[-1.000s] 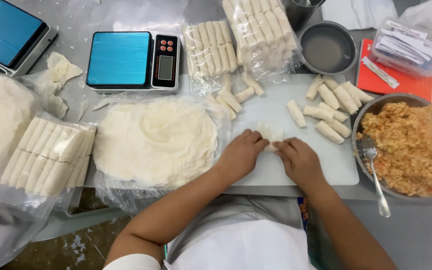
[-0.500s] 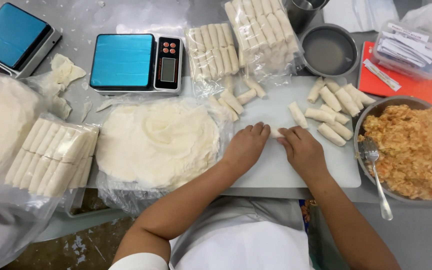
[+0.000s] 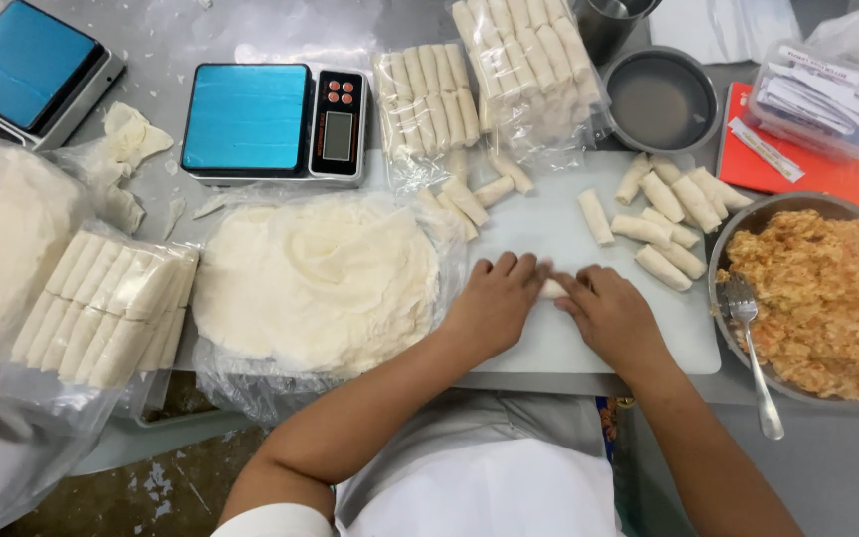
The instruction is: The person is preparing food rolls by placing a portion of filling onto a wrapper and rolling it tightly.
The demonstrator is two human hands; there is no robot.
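**A:** What's changed in the last second?

**B:** My hands have crept up the cutting board (image 3: pixel 589 348) and drawn closer together. The left hand (image 3: pixel 494 303) and right hand (image 3: pixel 608 313) now nearly meet, fingers flat, palms down, pressed on the small roll (image 3: pixel 552 289) between them. Neither fist is closed; both lie spread over it, fingertips holding it down rather than pinching it.

**A:** Where does that roll sit?

**B:** On the white board, just in front of me, mostly hidden under my fingers. Only a pale sliver shows in the gap.

**A:** How does it handle, by your reckoning?

**B:** Light and soft, I'd judge. The wrapper looks thin and floppy, like the stack of round wrappers (image 3: pixel 315 283) on plastic at my left, so it would tear or split if squeezed hard. Best to take it along its whole length with flat fingers, even pressure, not at the ends where filling could push out.

**A:** And around you?

**B:** Finished rolls (image 3: pixel 663 214) lie loose at the board's far right. The metal bowl (image 3: pixel 738 224) of orange filling (image 3: pixel 827 298) is beside my right hand, a fork (image 3: pixel 753 353) resting in it. Bagged rolls (image 3: pixel 101 303) lie far left, more bags (image 3: pixel 529 70) up top, a blue-topped scale (image 3: pixel 270 124) behind the wrappers, and a small dish of water (image 3: pixel 661 99) near the board's top edge, all on the steel surface (image 3: pixel 827 467).
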